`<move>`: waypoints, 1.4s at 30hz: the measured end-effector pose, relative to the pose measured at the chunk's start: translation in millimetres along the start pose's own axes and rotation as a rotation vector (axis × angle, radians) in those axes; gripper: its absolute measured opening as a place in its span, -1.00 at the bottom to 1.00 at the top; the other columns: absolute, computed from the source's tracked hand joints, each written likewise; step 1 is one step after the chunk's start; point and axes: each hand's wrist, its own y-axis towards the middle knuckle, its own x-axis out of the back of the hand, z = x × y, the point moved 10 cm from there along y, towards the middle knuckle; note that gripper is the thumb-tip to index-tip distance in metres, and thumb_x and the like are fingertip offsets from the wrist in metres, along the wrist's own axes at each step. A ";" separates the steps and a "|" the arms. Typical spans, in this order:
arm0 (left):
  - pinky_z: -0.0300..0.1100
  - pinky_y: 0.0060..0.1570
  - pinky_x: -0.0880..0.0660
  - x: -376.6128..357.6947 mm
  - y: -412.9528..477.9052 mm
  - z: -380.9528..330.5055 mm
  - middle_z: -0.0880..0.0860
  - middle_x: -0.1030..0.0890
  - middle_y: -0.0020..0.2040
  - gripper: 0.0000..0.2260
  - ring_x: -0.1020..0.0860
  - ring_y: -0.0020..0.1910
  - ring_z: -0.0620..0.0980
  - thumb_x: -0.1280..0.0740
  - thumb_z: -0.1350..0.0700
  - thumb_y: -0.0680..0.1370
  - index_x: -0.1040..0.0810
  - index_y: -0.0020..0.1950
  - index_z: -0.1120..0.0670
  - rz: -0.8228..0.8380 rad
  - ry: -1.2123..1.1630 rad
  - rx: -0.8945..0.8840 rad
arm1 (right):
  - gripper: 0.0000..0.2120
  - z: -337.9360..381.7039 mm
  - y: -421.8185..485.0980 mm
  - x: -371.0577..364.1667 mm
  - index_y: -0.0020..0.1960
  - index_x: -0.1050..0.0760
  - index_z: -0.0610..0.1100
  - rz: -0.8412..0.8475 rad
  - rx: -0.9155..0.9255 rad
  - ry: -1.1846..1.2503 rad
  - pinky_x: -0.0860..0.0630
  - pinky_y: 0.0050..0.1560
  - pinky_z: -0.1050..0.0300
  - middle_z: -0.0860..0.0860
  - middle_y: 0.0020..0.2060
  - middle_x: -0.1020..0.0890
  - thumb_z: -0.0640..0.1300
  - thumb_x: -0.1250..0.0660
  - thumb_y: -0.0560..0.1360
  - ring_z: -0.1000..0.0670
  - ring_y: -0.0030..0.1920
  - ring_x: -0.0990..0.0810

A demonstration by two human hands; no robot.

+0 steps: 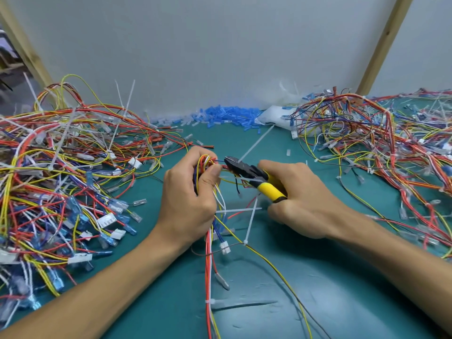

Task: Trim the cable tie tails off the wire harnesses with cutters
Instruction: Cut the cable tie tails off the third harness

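- Teal mat (269, 302) covers the bench; the harness (208, 265) trails across its near centre, looking limp and light.
- Left hand (190, 199) grips the bunched wires just beside the tie, probably the best hold, since soft wires flop.
- Right hand (300, 201) wraps the yellow-handled cutters (247, 172), jaws at the stiff-looking cable tie tail (255, 143).
- Farther off, tangled piles (61, 167) lie left and right.

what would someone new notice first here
At centre, the left hand grips a wire harness while the right hand holds yellow-handled cutters, blades at a white cable tie tail. Tangled wires cover the green mat on both sides, the left heap and the right heap. Blue sleeves line the back wall.
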 end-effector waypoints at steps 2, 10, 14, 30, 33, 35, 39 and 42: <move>0.18 -0.27 -0.46 0.9 -0.4 -0.1 0.04 -0.50 -0.31 -0.91 -0.49 -0.32 0.21 -0.28 0.08 0.63 -0.50 -0.06 0.05 -0.006 -0.005 0.003 | -0.76 0.0 -0.8 -0.9 -0.23 -0.26 0.11 0.000 0.000 0.029 -0.22 -0.35 0.01 0.03 -0.41 -0.34 -0.15 -0.28 0.25 -0.14 -0.32 -0.28; 0.13 -0.27 -0.45 -1.2 0.7 -0.1 0.00 -0.52 -0.30 -0.91 -0.50 -0.32 0.17 -0.29 0.10 0.63 -0.50 -0.06 0.06 0.000 0.005 -0.004 | -0.77 -1.3 -0.3 -5.1 -0.33 -0.39 0.14 0.042 -0.049 0.141 -0.09 -0.37 0.01 0.01 -0.46 -0.19 -0.20 -0.25 0.16 0.00 -0.40 -0.13; 0.17 -0.28 -0.46 -1.5 1.2 0.9 0.01 -0.50 -0.30 -0.91 -0.50 -0.32 0.23 -0.29 0.09 0.63 -0.50 -0.06 0.06 -0.001 0.002 -0.005 | -0.83 -4.2 -0.5 -4.5 -0.27 -0.38 -0.02 0.048 -0.081 0.156 -0.05 -0.39 0.03 0.06 -0.46 -0.17 -0.20 -0.23 0.15 0.04 -0.41 -0.11; 0.14 -0.28 -0.47 3.3 -1.0 -1.2 0.06 -0.48 -0.29 -0.88 -0.47 -0.34 0.17 -0.30 0.10 0.64 -0.52 -0.05 0.12 -0.048 -0.005 -0.013 | -0.83 9.0 0.6 3.9 -0.22 -0.22 0.06 0.005 0.079 -0.139 -0.31 -0.36 -0.05 -0.01 -0.42 -0.35 -0.10 -0.18 0.24 -0.20 -0.29 -0.34; 0.10 -0.28 -0.45 2.9 -1.7 -2.3 0.05 -0.49 -0.28 -0.86 -0.49 -0.32 0.17 -0.30 0.12 0.64 -0.53 -0.04 0.18 -0.046 -0.009 -0.011 | -0.83 9.9 -0.1 3.7 -0.20 -0.23 0.03 0.016 0.092 -0.147 -0.34 -0.36 -0.09 0.00 -0.39 -0.38 -0.11 -0.16 0.24 -0.18 -0.28 -0.35; 0.08 -0.28 -0.43 3.0 -1.8 -2.6 0.06 -0.50 -0.28 -0.86 -0.49 -0.32 0.15 -0.31 0.14 0.63 -0.54 -0.04 0.19 -0.042 -0.009 -0.007 | -0.84 10.5 -0.2 3.9 -0.19 -0.23 0.04 0.029 0.100 -0.159 -0.33 -0.35 -0.09 0.03 -0.37 -0.39 -0.09 -0.15 0.26 -0.13 -0.27 -0.37; 0.03 -0.29 -0.42 3.7 -1.2 -3.3 0.06 -0.49 -0.29 -0.85 -0.48 -0.33 0.14 -0.31 0.14 0.63 -0.53 -0.05 0.21 -0.044 -0.017 -0.011 | -0.87 10.8 0.8 7.3 -0.21 -0.22 0.08 0.021 0.102 -0.199 -0.31 -0.35 -0.07 0.02 -0.39 -0.38 -0.06 -0.15 0.28 -0.16 -0.27 -0.36; 0.02 -0.28 -0.42 4.3 -1.5 -4.1 0.06 -0.48 -0.30 -0.84 -0.48 -0.33 0.13 -0.30 0.15 0.64 -0.53 -0.05 0.23 -0.046 -0.027 -0.010 | -0.84 12.1 0.3 7.2 -0.22 -0.23 0.03 0.014 0.115 -0.211 -0.34 -0.38 -0.14 -0.03 -0.43 -0.36 -0.11 -0.16 0.23 -0.22 -0.30 -0.34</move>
